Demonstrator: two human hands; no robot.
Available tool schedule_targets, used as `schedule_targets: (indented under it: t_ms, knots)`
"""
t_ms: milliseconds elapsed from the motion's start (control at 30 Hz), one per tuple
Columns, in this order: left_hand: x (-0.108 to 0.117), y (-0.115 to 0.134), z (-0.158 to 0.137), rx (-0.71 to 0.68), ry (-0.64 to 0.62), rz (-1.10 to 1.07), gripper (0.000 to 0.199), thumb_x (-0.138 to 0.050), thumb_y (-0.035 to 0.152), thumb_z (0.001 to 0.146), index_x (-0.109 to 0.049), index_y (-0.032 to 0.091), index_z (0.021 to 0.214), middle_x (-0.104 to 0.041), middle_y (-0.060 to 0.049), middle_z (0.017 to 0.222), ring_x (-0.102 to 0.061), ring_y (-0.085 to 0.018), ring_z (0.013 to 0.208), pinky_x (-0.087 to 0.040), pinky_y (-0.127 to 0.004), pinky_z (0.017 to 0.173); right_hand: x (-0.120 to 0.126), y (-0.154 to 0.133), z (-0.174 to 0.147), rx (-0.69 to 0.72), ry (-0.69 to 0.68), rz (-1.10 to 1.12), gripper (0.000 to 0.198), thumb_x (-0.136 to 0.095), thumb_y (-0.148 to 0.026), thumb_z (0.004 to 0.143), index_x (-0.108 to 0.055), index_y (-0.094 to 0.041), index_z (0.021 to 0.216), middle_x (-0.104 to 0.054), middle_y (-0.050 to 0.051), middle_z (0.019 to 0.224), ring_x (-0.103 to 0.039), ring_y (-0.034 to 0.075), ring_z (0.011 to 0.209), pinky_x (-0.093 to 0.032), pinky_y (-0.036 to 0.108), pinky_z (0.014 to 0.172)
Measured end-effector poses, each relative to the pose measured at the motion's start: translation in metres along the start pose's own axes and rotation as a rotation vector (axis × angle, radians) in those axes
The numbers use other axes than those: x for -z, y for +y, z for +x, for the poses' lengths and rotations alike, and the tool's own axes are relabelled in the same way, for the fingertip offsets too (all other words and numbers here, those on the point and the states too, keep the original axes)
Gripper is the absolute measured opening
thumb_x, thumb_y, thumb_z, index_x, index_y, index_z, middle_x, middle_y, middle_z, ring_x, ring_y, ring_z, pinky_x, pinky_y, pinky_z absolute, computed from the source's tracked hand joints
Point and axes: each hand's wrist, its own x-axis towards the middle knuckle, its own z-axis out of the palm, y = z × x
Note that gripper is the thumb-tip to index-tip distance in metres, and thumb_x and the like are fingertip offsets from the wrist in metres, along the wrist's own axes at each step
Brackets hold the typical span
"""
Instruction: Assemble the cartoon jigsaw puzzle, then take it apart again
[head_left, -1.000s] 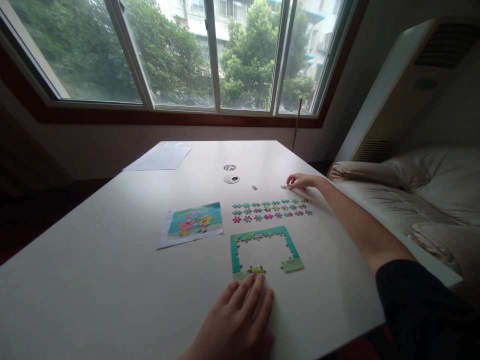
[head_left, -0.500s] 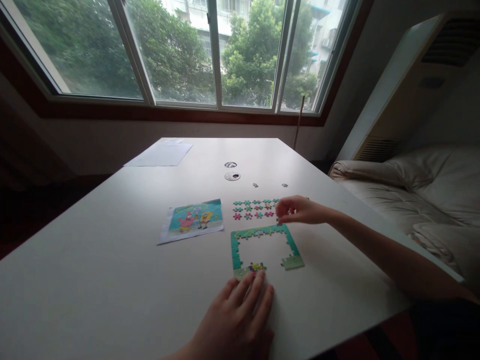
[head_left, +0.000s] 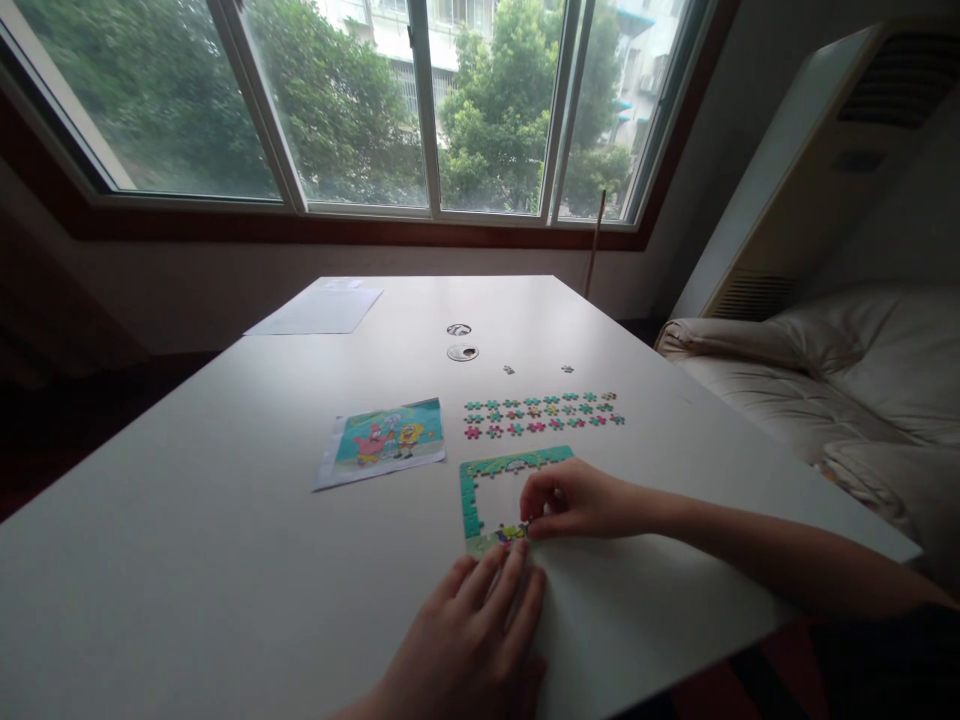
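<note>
A jigsaw puzzle frame (head_left: 469, 500) in green and teal lies partly assembled on the white table, its middle bare. My left hand (head_left: 480, 630) rests flat, fingertips on the bottom edge of the frame near a yellow patch. Over the right half of the frame, my right hand (head_left: 577, 498) is closed in a pinch on a small jigsaw puzzle piece (head_left: 526, 523), mostly hidden by the fingers, beside the bottom strip. Beyond the frame, loose jigsaw pieces (head_left: 533, 412) lie in three rows. Left of it is a printed cartoon picture (head_left: 390, 435).
Two round discs (head_left: 463, 352) and two stray pieces (head_left: 568, 369) lie farther back on the table (head_left: 225, 520). White paper (head_left: 315, 311) sits at the far left corner. A cushioned sofa (head_left: 795, 390) stands to the right, windows beyond.
My right hand has moved from the rows of loose pieces down and left to the frame's bottom strip, uncovering the right ends of the rows. My left hand stays in place.
</note>
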Motion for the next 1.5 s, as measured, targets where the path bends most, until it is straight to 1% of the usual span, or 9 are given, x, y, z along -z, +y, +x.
schedule_targets:
  t_ms: [267, 400, 533, 733, 900, 1000, 1233, 1367, 1500]
  knots:
    - [-0.001, 0.002, -0.001, 0.015, -0.042, -0.023, 0.046, -0.035, 0.043, 0.089, -0.047, 0.015, 0.124, -0.047, -0.014, 0.129, -0.046, -0.029, 0.112, -0.042, -0.040, 0.084, -0.002, 0.000, 0.000, 0.004, 0.033, -0.055, 0.014, -0.064, -0.025, 0.072, -0.065, -0.015, 0.081, -0.053, -0.003, 0.062, -0.046, 0.007, 0.056, -0.035, 0.017, 0.050]
    - [0.000, 0.002, 0.000, 0.016, -0.019, -0.023, 0.046, -0.036, 0.042, 0.089, -0.047, 0.015, 0.124, -0.047, -0.014, 0.129, -0.045, -0.029, 0.113, -0.041, -0.040, 0.085, -0.001, 0.001, 0.000, -0.008, 0.023, -0.042, 0.015, -0.064, -0.025, 0.072, -0.065, -0.014, 0.081, -0.052, -0.003, 0.061, -0.045, 0.007, 0.056, -0.034, 0.017, 0.050]
    - [0.008, 0.002, 0.002, 0.011, -0.039, -0.021, 0.044, -0.037, 0.042, 0.089, -0.048, 0.015, 0.122, -0.050, -0.014, 0.127, -0.049, -0.029, 0.111, -0.043, -0.039, 0.083, 0.000, 0.002, 0.001, -0.024, 0.011, -0.008, 0.015, -0.065, -0.024, 0.072, -0.066, -0.013, 0.082, -0.052, -0.003, 0.059, -0.045, 0.007, 0.054, -0.034, 0.017, 0.049]
    - [0.017, 0.002, 0.004, 0.019, -0.054, -0.023, 0.043, -0.037, 0.040, 0.090, -0.048, 0.015, 0.123, -0.051, -0.013, 0.126, -0.048, -0.028, 0.112, -0.043, -0.038, 0.084, -0.004, 0.003, 0.001, -0.031, 0.060, -0.024, 0.015, -0.065, -0.024, 0.070, -0.067, -0.014, 0.082, -0.055, -0.002, 0.061, -0.048, 0.007, 0.056, -0.036, 0.017, 0.050]
    - [0.014, 0.003, 0.004, 0.024, -0.054, -0.034, 0.044, -0.038, 0.040, 0.089, -0.048, 0.015, 0.123, -0.050, -0.013, 0.127, -0.048, -0.028, 0.112, -0.042, -0.038, 0.085, -0.006, 0.002, 0.000, -0.032, 0.081, -0.073, 0.013, -0.064, -0.023, 0.070, -0.066, -0.015, 0.080, -0.053, -0.003, 0.060, -0.047, 0.007, 0.054, -0.035, 0.017, 0.049]
    - [0.011, 0.002, 0.002, 0.024, -0.086, -0.039, 0.043, -0.037, 0.039, 0.090, -0.047, 0.015, 0.124, -0.049, -0.013, 0.128, -0.047, -0.028, 0.113, -0.042, -0.039, 0.086, -0.006, 0.002, 0.001, -0.047, 0.081, -0.080, 0.012, -0.064, -0.023, 0.069, -0.065, -0.015, 0.078, -0.053, -0.003, 0.060, -0.047, 0.008, 0.055, -0.034, 0.017, 0.049]
    - [-0.001, 0.003, -0.001, 0.023, -0.019, -0.024, 0.045, -0.036, 0.041, 0.089, -0.047, 0.016, 0.125, -0.046, -0.014, 0.130, -0.045, -0.029, 0.113, -0.042, -0.040, 0.085, 0.003, 0.003, 0.003, -0.071, 0.005, -0.013, 0.014, -0.061, -0.025, 0.073, -0.064, -0.014, 0.081, -0.048, -0.004, 0.057, -0.042, 0.007, 0.052, -0.031, 0.017, 0.046]
    - [-0.002, 0.004, -0.001, 0.023, 0.002, -0.008, 0.044, -0.035, 0.041, 0.089, -0.047, 0.016, 0.123, -0.049, -0.014, 0.127, -0.048, -0.030, 0.111, -0.043, -0.040, 0.083, 0.002, 0.004, 0.002, -0.060, 0.032, -0.032, 0.012, -0.060, -0.023, 0.072, -0.064, -0.013, 0.079, -0.049, -0.004, 0.057, -0.043, 0.007, 0.052, -0.031, 0.017, 0.046]
    - [-0.003, 0.002, -0.001, 0.018, -0.004, -0.011, 0.046, -0.035, 0.043, 0.090, -0.045, 0.014, 0.125, -0.047, -0.014, 0.130, -0.045, -0.030, 0.113, -0.041, -0.040, 0.085, -0.003, 0.003, 0.001, -0.037, 0.070, -0.087, 0.011, -0.061, -0.023, 0.072, -0.064, -0.014, 0.076, -0.052, -0.003, 0.059, -0.046, 0.007, 0.054, -0.033, 0.017, 0.048]
